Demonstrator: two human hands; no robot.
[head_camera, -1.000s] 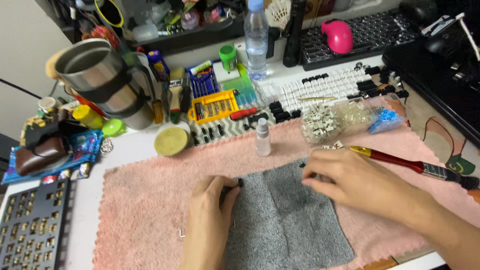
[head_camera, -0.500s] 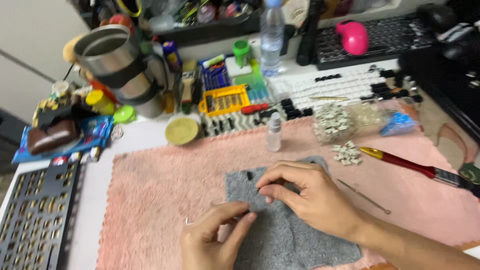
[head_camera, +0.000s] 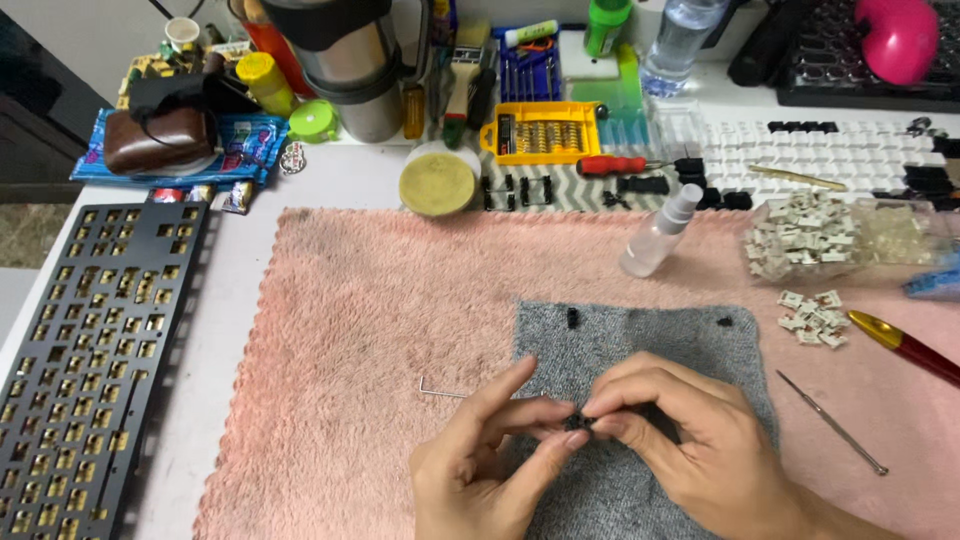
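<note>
My left hand (head_camera: 490, 460) and my right hand (head_camera: 690, 440) meet over a grey cloth (head_camera: 650, 340) lying on a pink towel (head_camera: 380, 330). Between the fingertips of both hands sits a small black part (head_camera: 577, 422), pinched from the two sides. Two more small black parts (head_camera: 573, 318) lie loose on the grey cloth near its far edge. A thin bent wire (head_camera: 440, 390) rests on the towel just left of my left hand.
A black keyboard plate (head_camera: 90, 360) lies at the left. A small spray bottle (head_camera: 660, 232), a pile of white switches (head_camera: 800, 235), a metal pick (head_camera: 832, 422) and a red-handled tool (head_camera: 905, 345) sit at the right. A yellow screwdriver-bit case (head_camera: 545, 133) and a steel mug (head_camera: 350, 60) stand behind.
The view has shifted right and closer. My right hand drew back from the cloth's far edge toward my left hand, and both now pinch one small black part together.
</note>
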